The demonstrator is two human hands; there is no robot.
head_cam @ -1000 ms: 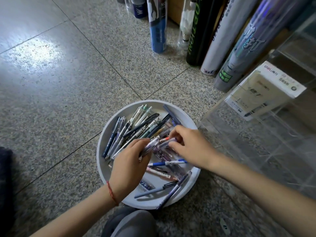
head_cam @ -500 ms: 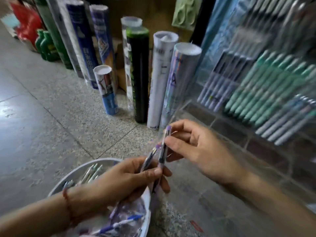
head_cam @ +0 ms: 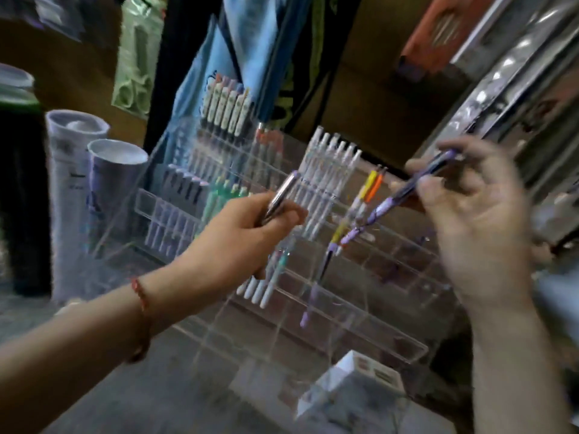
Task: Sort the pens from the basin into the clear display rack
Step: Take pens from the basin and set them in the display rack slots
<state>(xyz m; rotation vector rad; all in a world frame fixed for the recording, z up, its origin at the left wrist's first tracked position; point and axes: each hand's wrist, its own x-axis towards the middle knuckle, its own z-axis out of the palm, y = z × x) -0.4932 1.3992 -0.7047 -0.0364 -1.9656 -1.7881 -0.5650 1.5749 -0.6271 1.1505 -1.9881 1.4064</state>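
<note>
The right hand (head_cam: 476, 220) pinches a purple pen (head_cam: 385, 207) near its top end between thumb and fingertips. The pen's tip slants down and left toward the middle of the rack (head_cam: 391, 339). The left hand (head_cam: 241, 233) is curled round a silver pen (head_cam: 282, 192), held upright before the rack's left half. Both pens are in the air, neither in a slot yet. The basin is out of view.

The step in hand looks to be setting the purple pen with its kind. A lilac pen (head_cam: 308, 308) stands in a lower slot below the tip, and that seems the likely home, though blur leaves the match unsure. To do it well, bring the pen nearer upright so it lines up with the slot. Then lower it tip first and let go only once the tip is past the divider.

The clear walls are hard to see, so the approach is best made from above, not from the side. The yellow pens (head_cam: 369, 183) stand just beside the purple pen's shaft, and the white pens (head_cam: 329, 164) lie between the two hands; a sideways swing could knock either. Slots to the right and in the lower rows look empty, so the open room is there. A box (head_cam: 360, 380) sits low in front of the rack. The tubes (head_cam: 116, 170) stand well off to the left.
</note>
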